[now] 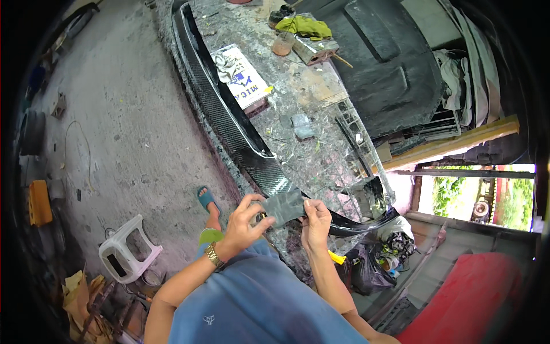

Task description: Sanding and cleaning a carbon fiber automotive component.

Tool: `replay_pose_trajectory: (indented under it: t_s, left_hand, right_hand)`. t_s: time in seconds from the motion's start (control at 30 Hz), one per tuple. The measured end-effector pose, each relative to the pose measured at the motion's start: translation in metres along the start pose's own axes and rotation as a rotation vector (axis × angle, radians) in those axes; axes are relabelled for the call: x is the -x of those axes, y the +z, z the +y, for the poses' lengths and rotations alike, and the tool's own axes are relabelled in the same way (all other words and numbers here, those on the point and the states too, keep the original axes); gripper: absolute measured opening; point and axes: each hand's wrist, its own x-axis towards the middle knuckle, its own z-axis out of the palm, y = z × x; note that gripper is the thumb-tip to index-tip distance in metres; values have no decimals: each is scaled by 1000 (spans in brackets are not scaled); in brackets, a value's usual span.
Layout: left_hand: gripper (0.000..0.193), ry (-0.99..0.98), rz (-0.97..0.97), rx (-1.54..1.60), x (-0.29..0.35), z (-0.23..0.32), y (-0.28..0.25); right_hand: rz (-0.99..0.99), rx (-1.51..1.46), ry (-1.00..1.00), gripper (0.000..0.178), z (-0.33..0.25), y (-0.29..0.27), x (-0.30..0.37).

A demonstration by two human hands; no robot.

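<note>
A grey sheet [283, 207] is stretched between two bare hands, in front of the lower stretch of a long black strip [220, 114] with a fine woven pattern; whether sheet and strip touch cannot be told. The left hand [245, 221] pinches the sheet's left end between thumb and fingers, and the right hand [315, 221] pinches the opposite end, thumb on top. No writing can be made out on the sheet.

The strip lies along the edge of a stained, speckled worktop [286, 74]. Just right of the strip's upper half is a white-topped box [247, 92], the most heavily printed thing here: large dark-blue capitals, a blue emblem and a yellow corner patch, partly covered by a crumpled pale cloth [227, 66]. Farther right of the strip, a yellow-green cloth [303, 26] lies on a block [315, 50], beside a brownish cup [283, 44]. Below the strip, the person's blue shirt [252, 298] bears a small pale emblem.
</note>
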Motion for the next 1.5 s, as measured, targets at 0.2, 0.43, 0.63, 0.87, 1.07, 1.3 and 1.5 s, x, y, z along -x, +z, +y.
replay_pose_trajectory:
  t_s: [0.2, 0.43, 0.63, 0.87, 1.07, 1.3, 1.5]
  left_hand:
    - [19, -377, -89, 326, -9, 12, 0]
    - [17, -321, -212, 201, -11, 25, -6]
    - [17, -200, -329, 33, -14, 22, -11]
    - [32, 372, -178, -605, -13, 56, 3]
    - [32, 299, -253, -532, -8, 55, 11]
    - [15, 283, -296, -443, -10, 47, 7]
    - [23, 237, -380, -442, -12, 41, 4]
  right_hand:
    - [-25, -303, -27, 11, -4, -11, 3]
    - [26, 620, -473, 45, -18, -14, 8]
    - [-283, 728, -459, 17, -37, -23, 10]
    - [-145, 131, 21, 8, 4, -21, 17]
    - [-200, -194, 74, 5, 10, -10, 29]
    - [-310, 346, -239, 10, -8, -9, 26]
    - [-182, 604, -466, 16, -28, 2, 23]
